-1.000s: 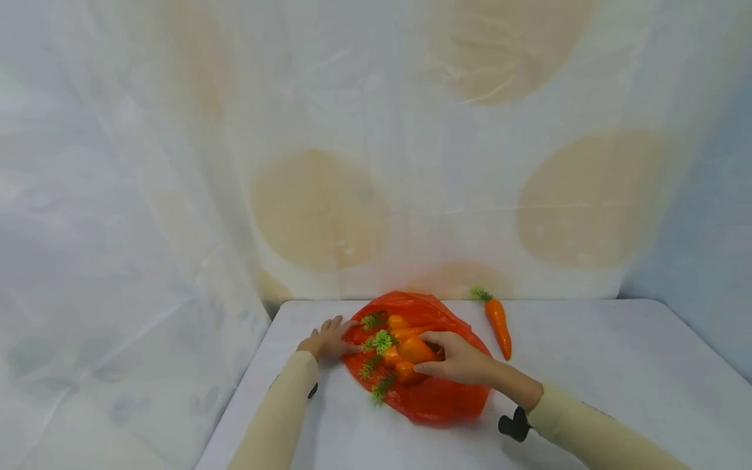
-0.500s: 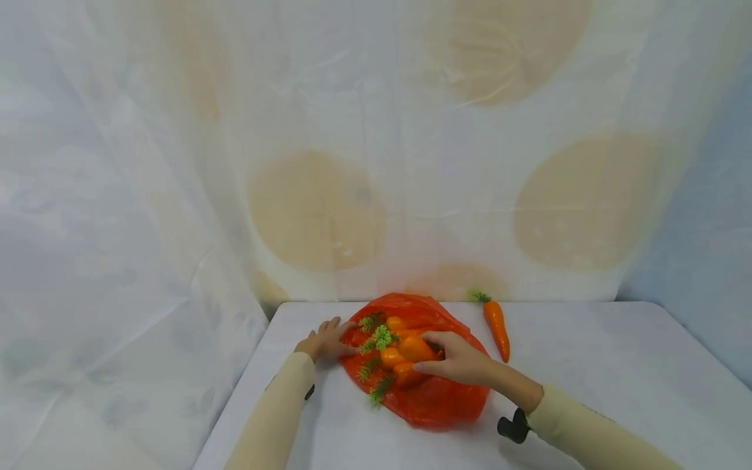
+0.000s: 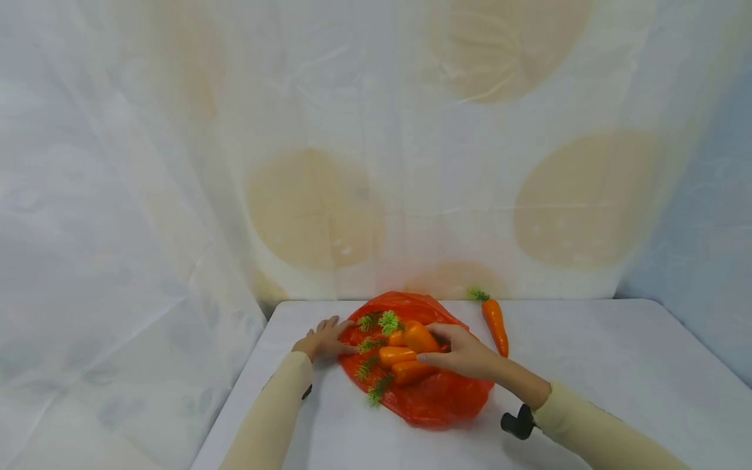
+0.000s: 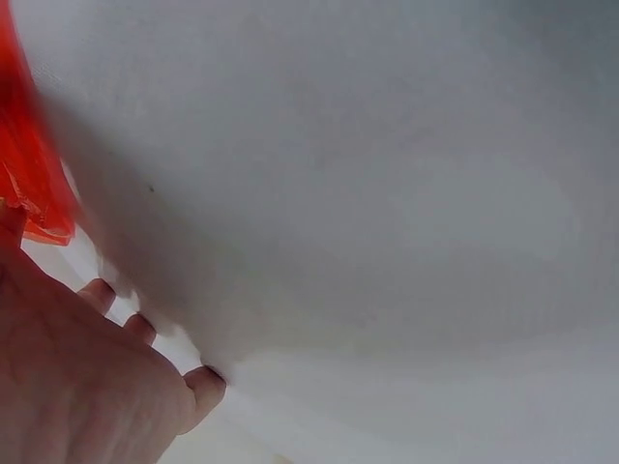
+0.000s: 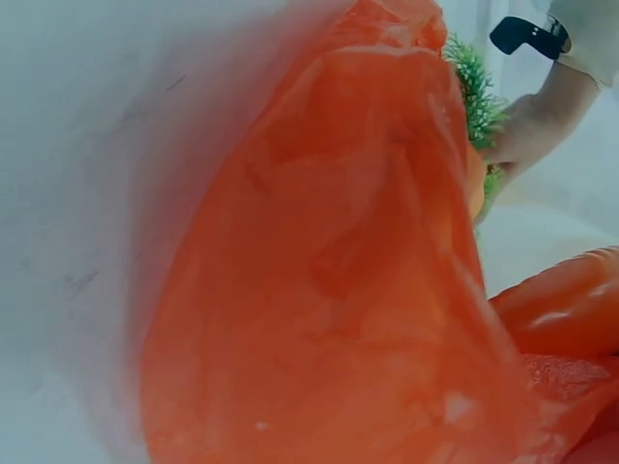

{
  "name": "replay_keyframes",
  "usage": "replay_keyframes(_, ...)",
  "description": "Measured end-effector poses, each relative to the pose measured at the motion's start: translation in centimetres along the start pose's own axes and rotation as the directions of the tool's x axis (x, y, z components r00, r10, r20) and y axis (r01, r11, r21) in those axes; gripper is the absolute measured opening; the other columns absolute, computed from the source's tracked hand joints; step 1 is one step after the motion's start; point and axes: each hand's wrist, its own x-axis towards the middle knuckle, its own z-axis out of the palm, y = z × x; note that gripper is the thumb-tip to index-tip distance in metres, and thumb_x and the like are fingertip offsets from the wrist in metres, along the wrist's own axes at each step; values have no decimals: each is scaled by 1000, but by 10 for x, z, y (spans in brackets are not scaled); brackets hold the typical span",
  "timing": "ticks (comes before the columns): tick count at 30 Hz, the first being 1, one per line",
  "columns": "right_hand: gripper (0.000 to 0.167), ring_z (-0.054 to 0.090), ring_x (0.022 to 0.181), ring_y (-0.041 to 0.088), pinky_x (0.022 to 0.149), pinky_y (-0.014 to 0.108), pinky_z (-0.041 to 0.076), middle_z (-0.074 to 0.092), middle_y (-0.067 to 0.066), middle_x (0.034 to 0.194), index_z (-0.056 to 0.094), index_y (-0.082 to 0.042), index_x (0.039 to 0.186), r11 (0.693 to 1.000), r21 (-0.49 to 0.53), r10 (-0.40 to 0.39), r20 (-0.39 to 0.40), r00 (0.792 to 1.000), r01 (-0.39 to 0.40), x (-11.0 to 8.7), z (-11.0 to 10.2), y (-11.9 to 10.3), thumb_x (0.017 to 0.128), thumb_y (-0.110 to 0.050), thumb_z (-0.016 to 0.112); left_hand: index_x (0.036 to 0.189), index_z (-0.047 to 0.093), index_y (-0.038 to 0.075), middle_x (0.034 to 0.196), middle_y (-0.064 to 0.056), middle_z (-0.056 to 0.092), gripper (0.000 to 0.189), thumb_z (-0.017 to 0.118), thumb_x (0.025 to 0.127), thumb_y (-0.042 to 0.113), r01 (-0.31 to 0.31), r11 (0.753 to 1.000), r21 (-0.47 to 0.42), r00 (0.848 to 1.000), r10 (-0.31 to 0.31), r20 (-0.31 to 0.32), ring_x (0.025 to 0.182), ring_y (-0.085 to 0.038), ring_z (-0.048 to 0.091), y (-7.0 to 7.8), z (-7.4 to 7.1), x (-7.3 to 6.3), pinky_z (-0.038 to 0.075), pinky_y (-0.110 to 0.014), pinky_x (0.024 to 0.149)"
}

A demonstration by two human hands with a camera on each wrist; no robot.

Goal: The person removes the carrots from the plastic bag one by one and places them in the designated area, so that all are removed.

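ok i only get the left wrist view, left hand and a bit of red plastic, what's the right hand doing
observer: The right hand holds an orange carrot at the red bag.
operator: any carrot away from the bag
observer: Yes, one loose carrot lies on the table, to the right of the bag.
operator: and how do the ones at the bag lie
observer: With their green tops toward the left hand.

left hand [image 3: 328, 340] spread — right hand [image 3: 464, 352] curled, apparently pinching
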Motion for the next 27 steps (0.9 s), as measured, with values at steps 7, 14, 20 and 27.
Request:
replay_keyframes(7, 42, 61, 93, 15, 79, 22, 56, 67, -4, 106, 60, -18, 126, 999, -32, 42, -12, 999, -43, -4, 0, 3, 91, -39, 71, 148, 40, 37, 165, -11, 18, 79, 63, 80, 71, -18, 1000, -14, 1000, 18, 13, 150, -39, 15, -3, 1, -2, 11, -71, 115)
replay_keyframes(14, 43, 61, 95, 14, 82, 22, 56, 68, -3, 109, 61, -15, 127, 997, -44, 55, -25, 998, -56, -9, 0, 5, 91, -36, 72, 148, 41, 36, 164, -10, 19, 79, 65, 80, 70, -19, 1000, -17, 1000, 20, 10, 150, -39, 15, 2, 0, -4, 11, -69, 116)
replay_keyframes(20, 41, 62, 99, 18, 85, 24, 57, 67, 2, 114, 59, -13, 128, 998, 31, 54, -19, 998, -54, -11, -4, 7, 93, -31, 70, 147, 41, 36, 164, -12, 18, 81, 66, 79, 70, -15, 999, -28, 1000, 16, 17, 149, -40, 15, 3, 2, 0, 9, -70, 116)
replay_keyframes(27, 60, 63, 107, 22, 88, 30, 57, 64, 10, 128, 48, -9, 141, 991, 116, 74, -50, 996, -68, -6, -11, 7, 93, -38, 68, 149, 40, 34, 165, -10, 17, 83, 65, 79, 72, -13, 999, -34, 1000, 13, 10, 151, -38, 14, -1, 5, 4, 8, -69, 117)
